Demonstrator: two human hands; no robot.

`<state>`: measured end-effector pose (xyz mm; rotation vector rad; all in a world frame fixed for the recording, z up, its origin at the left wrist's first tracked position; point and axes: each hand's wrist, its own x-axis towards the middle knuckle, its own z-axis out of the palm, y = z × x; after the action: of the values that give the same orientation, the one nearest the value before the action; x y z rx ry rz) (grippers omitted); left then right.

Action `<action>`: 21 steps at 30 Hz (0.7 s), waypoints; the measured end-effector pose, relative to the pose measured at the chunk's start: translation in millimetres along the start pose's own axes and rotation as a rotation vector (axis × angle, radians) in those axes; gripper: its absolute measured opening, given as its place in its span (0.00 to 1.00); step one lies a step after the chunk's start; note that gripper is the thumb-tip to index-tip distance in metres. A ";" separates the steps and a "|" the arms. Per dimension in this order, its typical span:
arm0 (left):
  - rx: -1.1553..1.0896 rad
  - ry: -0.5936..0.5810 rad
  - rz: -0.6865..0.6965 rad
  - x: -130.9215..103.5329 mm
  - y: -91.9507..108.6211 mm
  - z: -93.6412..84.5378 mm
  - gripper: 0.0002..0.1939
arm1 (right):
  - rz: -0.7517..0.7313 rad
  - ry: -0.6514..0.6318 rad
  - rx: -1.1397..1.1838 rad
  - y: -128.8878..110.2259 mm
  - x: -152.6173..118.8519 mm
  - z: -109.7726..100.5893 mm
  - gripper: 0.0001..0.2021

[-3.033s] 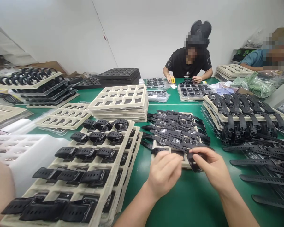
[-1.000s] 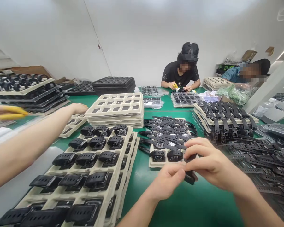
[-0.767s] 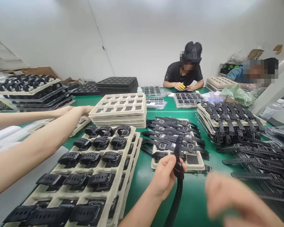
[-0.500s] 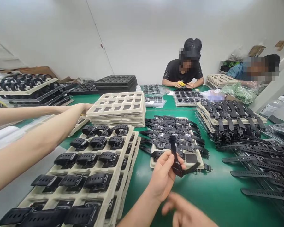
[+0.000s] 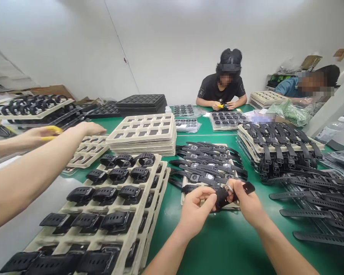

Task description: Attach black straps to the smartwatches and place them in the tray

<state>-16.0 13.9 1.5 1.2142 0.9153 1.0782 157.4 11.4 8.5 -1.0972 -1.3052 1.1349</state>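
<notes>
Between my two hands is a black smartwatch strap with a metal buckle (image 5: 224, 195); the watch body is mostly hidden by fingers. My left hand (image 5: 198, 208) is closed on the watch end. My right hand (image 5: 248, 202) pinches the strap by the buckle, its thumb on top and the strap's tip poking out to the right. Just behind them, a cream tray (image 5: 184, 198) bears rows of black watches (image 5: 209, 168) laid flat with straps spread out, some showing round sensor backs.
At the left, stacked cream trays (image 5: 141, 214) hold watches with looped straps. A co-worker's forearm (image 5: 54, 152) reaches in there, near cream trays (image 5: 143, 143). More watches (image 5: 315, 194) cover the right side. Two people (image 5: 222, 89) sit across the green table (image 5: 218, 244).
My right hand has risen from the table's near side and taken hold of the strap. The watch has turned from upright to slanting sideways. At the left, a co-worker's hand now shows a yellow tool.
</notes>
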 end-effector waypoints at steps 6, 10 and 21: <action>0.445 0.043 0.359 -2.0 -7.4 -0.9 0.13 | 0.029 0.060 -0.068 12.3 -5.1 7.4 0.26; 0.636 -0.008 0.573 -2.3 -7.8 1.7 0.09 | 0.081 0.046 0.011 18.0 -11.8 10.1 0.27; 0.631 0.001 0.584 1.5 -5.4 -0.4 0.07 | 0.266 0.176 0.233 22.5 -7.1 4.1 0.27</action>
<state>-15.2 15.3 -3.9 2.0940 0.9597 1.2809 153.7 7.2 -14.8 -1.1889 -0.8837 1.3171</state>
